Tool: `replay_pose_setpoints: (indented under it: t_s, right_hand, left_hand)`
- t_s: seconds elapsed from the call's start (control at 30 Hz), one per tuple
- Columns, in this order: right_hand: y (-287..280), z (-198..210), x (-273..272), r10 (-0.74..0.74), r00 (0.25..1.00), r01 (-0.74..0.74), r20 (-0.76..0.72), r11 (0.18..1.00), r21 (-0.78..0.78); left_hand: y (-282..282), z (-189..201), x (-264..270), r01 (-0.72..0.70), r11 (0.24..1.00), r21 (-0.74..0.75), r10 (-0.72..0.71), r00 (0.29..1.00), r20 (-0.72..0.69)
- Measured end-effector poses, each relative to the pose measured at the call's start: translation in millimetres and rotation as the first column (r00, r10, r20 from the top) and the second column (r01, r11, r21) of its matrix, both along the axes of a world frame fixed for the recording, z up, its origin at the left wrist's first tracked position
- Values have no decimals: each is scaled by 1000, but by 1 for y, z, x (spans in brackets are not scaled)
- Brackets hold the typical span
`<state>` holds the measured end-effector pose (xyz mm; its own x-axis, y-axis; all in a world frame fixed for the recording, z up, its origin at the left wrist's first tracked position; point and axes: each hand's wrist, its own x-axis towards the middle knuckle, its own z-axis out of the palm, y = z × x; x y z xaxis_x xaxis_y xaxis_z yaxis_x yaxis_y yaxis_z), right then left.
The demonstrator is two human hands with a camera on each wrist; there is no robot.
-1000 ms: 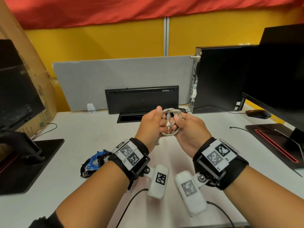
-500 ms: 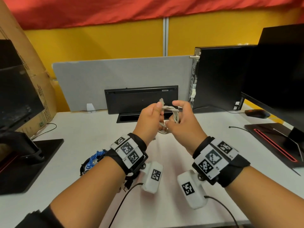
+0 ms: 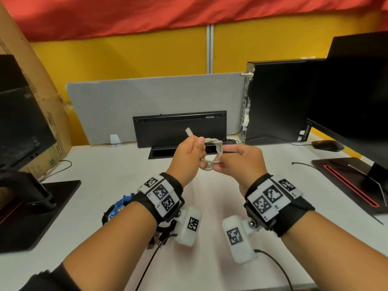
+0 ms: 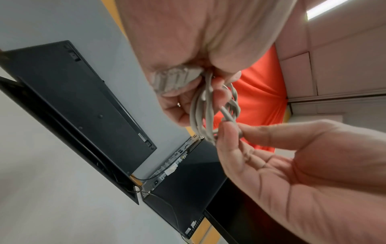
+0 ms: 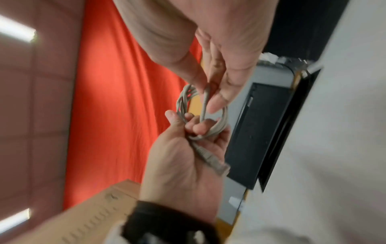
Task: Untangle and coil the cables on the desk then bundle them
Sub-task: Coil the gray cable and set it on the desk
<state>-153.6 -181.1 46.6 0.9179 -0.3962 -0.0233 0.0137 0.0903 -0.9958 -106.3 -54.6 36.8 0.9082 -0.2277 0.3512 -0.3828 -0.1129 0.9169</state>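
A small grey cable coil (image 3: 212, 152) hangs in the air above the white desk (image 3: 105, 169), held between both hands. My left hand (image 3: 196, 153) grips the coil's left side in a fist; the cable's connector end (image 3: 188, 131) sticks up over the knuckles. My right hand (image 3: 223, 163) pinches a strand on the coil's lower right side. In the left wrist view the grey coil (image 4: 200, 113) runs from the left fingers down to the right fingertips (image 4: 228, 132). The right wrist view shows the connector (image 5: 212, 161) lying across the left palm.
A bundle of blue and black cables (image 3: 120, 205) lies on the desk left of my left wrist. A keyboard (image 3: 179, 128) leans on the grey partition behind a cable slot. A PC tower (image 3: 277, 99), a mouse (image 3: 327, 145), two monitors and a loose black cable (image 3: 302, 164) flank the desk.
The hands have drawn slightly apart, so more of the grey coil shows between them. The connector end has come up above the left fist. The right hand now pinches the coil's right side.
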Motion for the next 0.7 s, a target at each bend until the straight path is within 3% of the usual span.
replay_pose_setpoints:
  t_s: [0.13,0.27,0.47,0.7]
  right_hand:
    - [3,5,-2,39,993,-80,114,918,388]
    - [2,13,1,110,985,-162,130,841,516]
    - [-7,13,1,200,980,-194,0,954,229]
    - [-19,20,-2,338,925,-356,-171,931,-81]
  left_hand:
    - [3,9,4,29,999,-24,-30,999,-39]
    - [7,8,3,28,998,-53,-32,996,-87]
    - [5,7,4,22,999,-29,-26,988,-150]
    - [9,0,8,-61,994,94,67,996,-64]
